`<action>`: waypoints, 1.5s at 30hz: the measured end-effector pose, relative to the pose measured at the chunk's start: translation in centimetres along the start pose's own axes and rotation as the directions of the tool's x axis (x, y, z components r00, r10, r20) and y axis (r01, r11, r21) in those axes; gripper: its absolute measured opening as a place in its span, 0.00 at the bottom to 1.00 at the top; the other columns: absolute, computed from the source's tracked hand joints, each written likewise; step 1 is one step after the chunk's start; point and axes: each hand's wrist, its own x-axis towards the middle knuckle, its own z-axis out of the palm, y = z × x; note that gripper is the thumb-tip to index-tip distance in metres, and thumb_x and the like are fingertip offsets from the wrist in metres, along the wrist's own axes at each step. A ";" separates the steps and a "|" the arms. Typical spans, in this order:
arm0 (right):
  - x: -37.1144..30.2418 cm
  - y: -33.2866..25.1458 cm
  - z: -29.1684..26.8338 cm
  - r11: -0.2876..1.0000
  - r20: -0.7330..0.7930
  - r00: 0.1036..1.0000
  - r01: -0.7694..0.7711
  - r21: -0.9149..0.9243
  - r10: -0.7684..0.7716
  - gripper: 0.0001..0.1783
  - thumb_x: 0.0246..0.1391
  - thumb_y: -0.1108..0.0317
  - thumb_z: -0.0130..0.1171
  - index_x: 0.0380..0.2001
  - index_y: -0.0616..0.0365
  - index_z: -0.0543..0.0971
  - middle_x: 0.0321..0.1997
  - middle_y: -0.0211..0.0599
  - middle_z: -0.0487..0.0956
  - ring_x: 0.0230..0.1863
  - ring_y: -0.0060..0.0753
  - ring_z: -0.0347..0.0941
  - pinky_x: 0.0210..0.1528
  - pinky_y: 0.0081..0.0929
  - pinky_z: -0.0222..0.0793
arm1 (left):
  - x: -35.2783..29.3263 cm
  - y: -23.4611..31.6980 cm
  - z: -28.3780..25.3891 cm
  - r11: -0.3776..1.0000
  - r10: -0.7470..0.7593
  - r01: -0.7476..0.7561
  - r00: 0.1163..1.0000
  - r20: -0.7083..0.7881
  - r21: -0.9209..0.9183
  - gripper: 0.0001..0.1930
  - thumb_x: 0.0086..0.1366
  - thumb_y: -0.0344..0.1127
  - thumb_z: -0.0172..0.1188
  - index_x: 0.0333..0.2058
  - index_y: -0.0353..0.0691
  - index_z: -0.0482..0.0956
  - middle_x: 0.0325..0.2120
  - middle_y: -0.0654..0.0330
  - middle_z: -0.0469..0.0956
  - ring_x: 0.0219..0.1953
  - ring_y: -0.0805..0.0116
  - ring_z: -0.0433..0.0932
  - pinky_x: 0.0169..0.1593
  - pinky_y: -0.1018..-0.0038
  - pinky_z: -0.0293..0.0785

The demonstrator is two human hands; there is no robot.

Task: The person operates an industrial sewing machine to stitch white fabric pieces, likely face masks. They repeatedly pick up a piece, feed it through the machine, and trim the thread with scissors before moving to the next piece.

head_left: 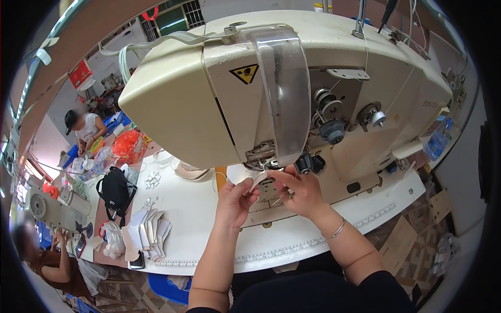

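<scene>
A cream sewing machine (229, 88) stands in front of me, its needle and presser foot area (262, 159) low on the head. My left hand (236, 202) pinches a small pale beige strip of material (258, 180) between thumb and fingers, just in front of the presser foot. From the other side my right hand (303, 192) holds the same strip, its index finger stretched along it and the other fingers curled. Fingers cover most of the strip, and its end under the foot is hard to make out.
A stack of white and beige cut pieces (148, 229) lies on the left of the white table (188, 255), near a black bag (117, 190). Larger beige pieces (190, 171) rest behind my left hand. Two other people (86, 130) sit at the left. A water bottle (438, 138) stands far right.
</scene>
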 end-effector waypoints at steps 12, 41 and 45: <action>0.0 0.0 -0.2 1.000 -0.004 1.000 0.005 -0.023 -0.005 0.29 0.29 0.78 0.60 0.41 0.43 0.75 0.27 0.26 0.66 0.25 0.26 0.66 0.24 0.22 0.65 | 0.3 -0.4 0.7 0.997 0.070 -0.070 0.997 -0.012 -0.023 0.09 0.56 0.27 0.54 0.37 0.38 0.71 0.28 0.61 0.75 0.22 0.74 0.75 0.23 0.85 0.73; 0.0 -1.3 -0.3 0.144 0.549 0.610 -0.733 0.665 0.572 0.09 0.50 0.65 0.57 0.27 0.61 0.74 0.21 0.28 0.74 0.22 0.13 0.66 0.24 0.10 0.62 | -1.6 -2.2 0.5 -0.438 0.617 -0.607 0.334 0.713 0.663 0.18 0.37 0.19 0.61 0.30 0.47 0.79 0.33 0.63 0.74 0.46 0.53 0.69 0.48 0.62 0.67; 0.2 -1.6 0.2 0.104 0.548 0.594 -0.728 0.677 0.589 0.09 0.49 0.65 0.58 0.26 0.60 0.74 0.21 0.28 0.74 0.21 0.12 0.65 0.23 0.09 0.61 | -0.8 -1.7 -0.1 -0.382 0.628 -0.655 0.333 0.703 0.652 0.17 0.39 0.21 0.60 0.31 0.47 0.79 0.33 0.64 0.75 0.46 0.53 0.69 0.49 0.58 0.65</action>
